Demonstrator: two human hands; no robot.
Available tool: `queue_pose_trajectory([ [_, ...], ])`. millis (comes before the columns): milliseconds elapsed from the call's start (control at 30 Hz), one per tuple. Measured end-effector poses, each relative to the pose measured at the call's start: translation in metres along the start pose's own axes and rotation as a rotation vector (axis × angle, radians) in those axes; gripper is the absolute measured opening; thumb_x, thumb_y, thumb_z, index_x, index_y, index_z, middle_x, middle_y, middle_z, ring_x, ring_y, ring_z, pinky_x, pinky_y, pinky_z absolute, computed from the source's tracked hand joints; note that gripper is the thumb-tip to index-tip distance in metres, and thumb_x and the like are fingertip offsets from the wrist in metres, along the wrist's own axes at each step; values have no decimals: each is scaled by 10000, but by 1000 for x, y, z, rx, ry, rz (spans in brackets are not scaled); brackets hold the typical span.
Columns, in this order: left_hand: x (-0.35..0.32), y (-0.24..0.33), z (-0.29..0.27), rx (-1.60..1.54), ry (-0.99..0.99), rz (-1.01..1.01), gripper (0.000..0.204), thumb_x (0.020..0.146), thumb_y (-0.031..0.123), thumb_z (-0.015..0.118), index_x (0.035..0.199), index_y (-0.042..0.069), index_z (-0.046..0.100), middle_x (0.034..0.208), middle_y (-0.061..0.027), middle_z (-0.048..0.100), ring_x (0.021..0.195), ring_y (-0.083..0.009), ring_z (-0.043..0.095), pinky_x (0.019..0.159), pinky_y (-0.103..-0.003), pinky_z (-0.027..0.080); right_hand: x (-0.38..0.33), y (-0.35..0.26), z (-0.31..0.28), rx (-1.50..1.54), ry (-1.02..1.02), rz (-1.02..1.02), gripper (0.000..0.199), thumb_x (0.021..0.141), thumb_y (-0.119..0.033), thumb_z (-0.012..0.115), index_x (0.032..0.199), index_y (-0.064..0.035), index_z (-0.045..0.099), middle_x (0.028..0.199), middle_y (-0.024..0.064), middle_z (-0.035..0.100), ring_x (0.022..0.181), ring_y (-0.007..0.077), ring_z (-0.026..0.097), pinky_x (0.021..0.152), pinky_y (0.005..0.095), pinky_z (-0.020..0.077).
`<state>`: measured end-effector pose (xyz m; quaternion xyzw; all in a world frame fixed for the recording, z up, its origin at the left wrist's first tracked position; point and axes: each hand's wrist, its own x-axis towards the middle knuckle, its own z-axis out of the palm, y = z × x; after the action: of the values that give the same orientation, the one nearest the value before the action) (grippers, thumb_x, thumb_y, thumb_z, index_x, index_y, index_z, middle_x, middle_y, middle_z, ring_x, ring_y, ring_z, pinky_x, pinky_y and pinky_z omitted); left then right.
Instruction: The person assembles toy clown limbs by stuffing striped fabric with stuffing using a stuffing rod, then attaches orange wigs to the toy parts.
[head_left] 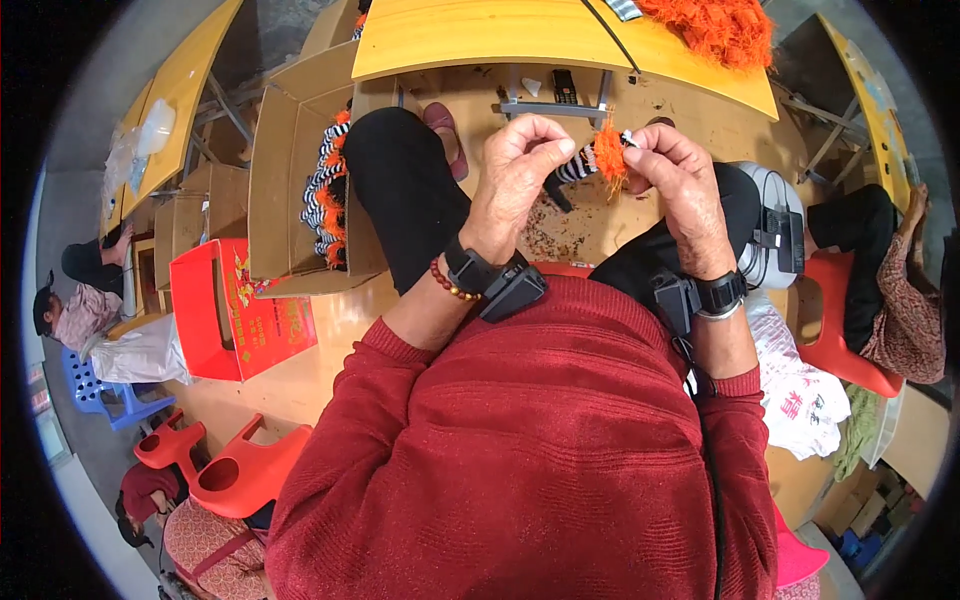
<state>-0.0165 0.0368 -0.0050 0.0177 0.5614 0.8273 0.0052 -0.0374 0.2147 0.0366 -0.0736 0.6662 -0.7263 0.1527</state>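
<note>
My right hand (684,190) pinches a small piece with orange shaggy fringe (609,156) between thumb and fingertips. A black-and-white striped part (577,167) with a black end hangs from it to the left, and a bit of white shows at my fingertips. Apart from it, my left hand (522,172) is closed in a pinch, thumb against forefinger. Whatever lies between those fingertips is too small to make out. Both hands are raised over my lap, in front of the yellow table (470,45).
An open cardboard box (275,180) at my left holds several striped-and-orange pieces (328,200). Beside it stands a red carton (210,310). Orange fringe (715,30) is heaped on the table. A black phone (564,87) lies beyond my hands. Other people sit at both sides.
</note>
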Motion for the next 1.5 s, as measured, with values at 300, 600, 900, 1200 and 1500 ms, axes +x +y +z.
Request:
queue_pose_trajectory([
  [300, -2, 1, 3, -114, -102, -236, 168, 776, 111, 609, 906, 9, 577, 832, -60, 605, 718, -127, 574, 688, -253, 463, 1, 10, 7, -138, 30, -80, 77, 786, -89, 581, 745, -26, 565, 635, -53, 501, 563, 18, 425, 501, 177, 355],
  [600, 7, -20, -15, -423, -188, -449, 152, 779, 43, 561, 927, 9, 562, 841, -104, 608, 723, -205, 592, 696, -348, 488, -1, 12, 0, 266, -104, 37, 54, 772, -77, 573, 772, -27, 554, 597, -13, 507, 505, 57, 452, 497, 189, 378],
  [900, 13, -39, -42, -439, -148, -594, 87, 792, 62, 550, 866, 19, 535, 811, -115, 591, 714, -269, 596, 708, -427, 485, 3, 4, -12, 403, -77, 3, 90, 786, -108, 560, 807, -21, 551, 589, 7, 509, 488, 86, 462, 524, 238, 418],
  [1200, 13, -31, -46, -121, -115, -432, 174, 756, 48, 570, 922, 27, 524, 864, -75, 580, 795, -207, 579, 732, -306, 473, 7, -11, -7, 222, -95, -8, 101, 795, -137, 549, 795, -36, 544, 650, 2, 527, 554, 74, 491, 559, 212, 417],
  [1500, 10, 8, -16, -41, -348, -169, 480, 671, 61, 627, 1120, -6, 471, 1057, -68, 522, 904, -124, 514, 815, -248, 399, 22, -12, -3, 294, -228, 8, 95, 796, -125, 543, 821, -34, 542, 694, 27, 577, 580, 80, 529, 575, 199, 434],
])
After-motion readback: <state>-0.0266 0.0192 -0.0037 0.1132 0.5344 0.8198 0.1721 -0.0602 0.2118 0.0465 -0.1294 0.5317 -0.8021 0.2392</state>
